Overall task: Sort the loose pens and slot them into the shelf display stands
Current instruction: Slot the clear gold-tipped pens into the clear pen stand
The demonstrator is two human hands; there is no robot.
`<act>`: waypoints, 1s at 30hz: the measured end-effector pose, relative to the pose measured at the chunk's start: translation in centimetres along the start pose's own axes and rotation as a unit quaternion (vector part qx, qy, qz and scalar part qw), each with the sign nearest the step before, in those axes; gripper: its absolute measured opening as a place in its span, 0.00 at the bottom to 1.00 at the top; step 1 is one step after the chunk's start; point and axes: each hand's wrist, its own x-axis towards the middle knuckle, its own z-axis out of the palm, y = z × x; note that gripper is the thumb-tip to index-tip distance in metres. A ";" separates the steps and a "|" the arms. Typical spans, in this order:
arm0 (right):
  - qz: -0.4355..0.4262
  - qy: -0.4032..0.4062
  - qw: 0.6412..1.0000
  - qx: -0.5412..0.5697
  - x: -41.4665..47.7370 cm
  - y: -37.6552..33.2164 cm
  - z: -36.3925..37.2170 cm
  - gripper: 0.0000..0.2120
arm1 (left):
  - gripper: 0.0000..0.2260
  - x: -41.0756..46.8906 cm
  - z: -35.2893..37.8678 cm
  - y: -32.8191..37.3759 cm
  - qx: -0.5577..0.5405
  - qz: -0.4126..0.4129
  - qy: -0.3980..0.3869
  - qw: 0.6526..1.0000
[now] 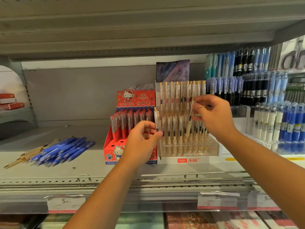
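Left hand (142, 139) pinching cream pen (160, 148) upright at left edge of stand (189, 152); right hand (214, 116) pinching second pen (189, 128) tip-down over front holes. Stand holding rows of matching pens; loose pens (56, 151) lying far left on shelf (99, 169)

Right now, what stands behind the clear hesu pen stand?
A dark purple printed box rises behind the clear pen stand; white-and-gold pens hide its lower part.
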 end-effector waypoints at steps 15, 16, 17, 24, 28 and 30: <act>0.022 -0.065 0.996 -0.056 -1.1 1.4 0.9 0.08 | 0.08 -0.1 0.3 0.2 0.020 -0.001 -0.003 1.000; 0.023 -0.065 0.996 -0.057 -1.1 1.4 1.0 0.08 | 0.08 -0.1 0.3 0.3 0.018 -0.001 -0.005 1.000; 0.024 -0.064 0.996 -0.058 -1.0 1.5 0.9 0.07 | 0.08 -0.1 0.3 0.3 0.016 -0.002 -0.007 1.000; 0.040 -0.063 0.994 -0.078 -1.5 2.6 0.3 0.06 | 0.08 -0.3 0.5 0.4 0.008 0.000 -0.010 1.000; -0.030 -0.034 0.987 -0.157 -2.0 2.0 0.2 0.07 | 0.08 -0.3 0.5 0.6 0.001 0.009 -0.014 1.000; -0.065 -0.019 0.990 -0.125 -2.4 1.1 0.3 0.07 | 0.09 -0.3 0.7 0.7 -0.001 0.031 -0.017 0.999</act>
